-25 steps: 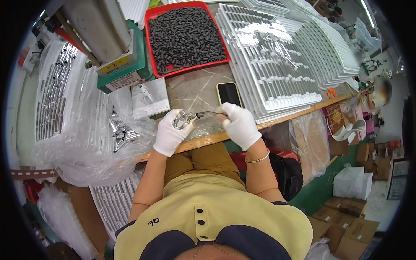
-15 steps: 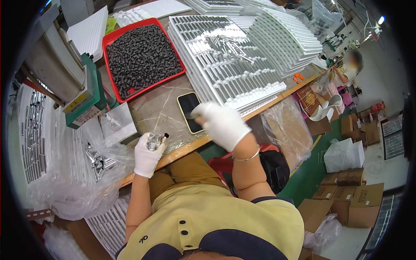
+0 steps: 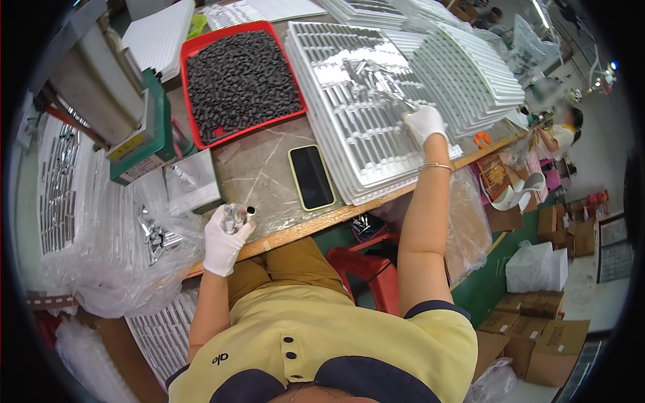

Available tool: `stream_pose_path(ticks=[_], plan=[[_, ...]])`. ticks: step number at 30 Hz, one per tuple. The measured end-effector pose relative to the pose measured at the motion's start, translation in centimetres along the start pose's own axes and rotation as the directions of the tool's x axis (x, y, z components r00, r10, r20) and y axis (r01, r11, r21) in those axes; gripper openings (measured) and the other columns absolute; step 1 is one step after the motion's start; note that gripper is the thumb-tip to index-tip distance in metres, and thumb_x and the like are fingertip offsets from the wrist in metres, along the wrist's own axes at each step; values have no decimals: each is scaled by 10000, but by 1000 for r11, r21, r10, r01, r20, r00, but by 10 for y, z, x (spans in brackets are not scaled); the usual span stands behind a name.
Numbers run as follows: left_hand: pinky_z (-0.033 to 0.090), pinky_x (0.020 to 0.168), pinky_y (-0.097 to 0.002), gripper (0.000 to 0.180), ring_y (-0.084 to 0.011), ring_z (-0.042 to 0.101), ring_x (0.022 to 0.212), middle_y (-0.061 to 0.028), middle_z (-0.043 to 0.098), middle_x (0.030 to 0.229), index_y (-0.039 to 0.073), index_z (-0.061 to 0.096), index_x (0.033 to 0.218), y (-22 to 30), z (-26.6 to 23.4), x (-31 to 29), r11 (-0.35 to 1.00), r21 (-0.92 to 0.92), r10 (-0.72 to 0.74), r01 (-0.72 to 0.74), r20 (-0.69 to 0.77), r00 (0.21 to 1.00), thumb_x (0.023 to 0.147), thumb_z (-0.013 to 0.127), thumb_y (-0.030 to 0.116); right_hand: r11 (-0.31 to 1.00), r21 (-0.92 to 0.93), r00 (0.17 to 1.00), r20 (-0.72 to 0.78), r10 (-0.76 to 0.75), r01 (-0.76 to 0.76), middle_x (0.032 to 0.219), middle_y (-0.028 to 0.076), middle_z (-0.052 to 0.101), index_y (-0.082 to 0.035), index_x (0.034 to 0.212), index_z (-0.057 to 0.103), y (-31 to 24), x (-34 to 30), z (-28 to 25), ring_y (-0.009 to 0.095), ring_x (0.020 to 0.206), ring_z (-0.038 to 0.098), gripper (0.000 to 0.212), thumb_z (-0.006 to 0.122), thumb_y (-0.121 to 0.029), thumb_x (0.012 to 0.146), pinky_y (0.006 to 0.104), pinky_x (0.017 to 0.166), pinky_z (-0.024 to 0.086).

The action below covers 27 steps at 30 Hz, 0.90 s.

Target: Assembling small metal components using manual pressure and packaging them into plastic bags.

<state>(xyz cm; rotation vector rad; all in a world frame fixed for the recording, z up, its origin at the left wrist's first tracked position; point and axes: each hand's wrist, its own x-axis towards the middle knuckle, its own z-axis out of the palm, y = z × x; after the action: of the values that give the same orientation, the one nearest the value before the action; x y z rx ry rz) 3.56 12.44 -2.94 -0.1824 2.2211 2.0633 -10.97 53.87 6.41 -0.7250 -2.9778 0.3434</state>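
Note:
My left hand (image 3: 224, 243), in a white glove, is closed around several short shiny metal tubes (image 3: 232, 216) at the table's front edge. One piece with a dark end (image 3: 250, 211) sticks out by the thumb. My right hand (image 3: 428, 123), also gloved, is over the right side of a white ribbed tray (image 3: 376, 171) lined with rows of shiny tubes. Its fingers are drawn together at the end of a loose pile of silver tubes (image 3: 379, 79); what lies between the fingertips is hidden. A phone (image 3: 311, 177) with a dark screen lies between my hands.
A red tray (image 3: 193, 101) of small black cylindrical pieces stands behind the phone. A green-based press (image 3: 151, 127) is at left, near plastic-wrapped tubes (image 3: 151, 235). Stacked white trays (image 3: 470, 74) stand at far right. A red stool (image 3: 376, 275) is below the table edge.
My right hand has moved from above the phone to the right, onto the tray's tube pile. The phone is now fully uncovered. My left hand stays nearly in place, still holding the tubes.

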Motion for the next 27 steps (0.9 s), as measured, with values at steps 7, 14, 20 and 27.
stream_pose_path(ticks=[7,14,20,27], plan=[[423,631,-187,251,-34,501,708,40,576,820,69,626,932,14,-4,4,987,98,130,-126,-34,991,709,728,17,661,696,956,-269,-120,279,707,79,695,12,816,640,-40,-95,-12,65,520,529,165,642,-153,823,227,524,422],[409,603,-198,221,-27,474,663,52,569,737,48,621,890,23,-18,-5,981,12,196,-195,-44,980,719,760,59,235,906,751,-124,-649,352,746,72,654,22,927,580,-163,-209,70,48,622,560,224,697,-92,774,220,544,453],[427,619,-209,262,-38,487,685,35,568,767,52,609,896,4,-40,-6,959,86,276,-268,-99,956,706,787,80,353,535,445,-50,-894,768,834,77,693,14,954,612,-196,-223,64,93,711,657,247,737,-55,753,266,583,523],[451,648,-226,396,-58,502,710,26,568,821,55,573,954,-10,-51,0,975,23,220,-219,-158,963,664,840,96,312,765,556,-71,-828,564,778,95,676,-39,958,653,-205,-235,105,161,690,673,266,772,-122,735,264,649,539]])
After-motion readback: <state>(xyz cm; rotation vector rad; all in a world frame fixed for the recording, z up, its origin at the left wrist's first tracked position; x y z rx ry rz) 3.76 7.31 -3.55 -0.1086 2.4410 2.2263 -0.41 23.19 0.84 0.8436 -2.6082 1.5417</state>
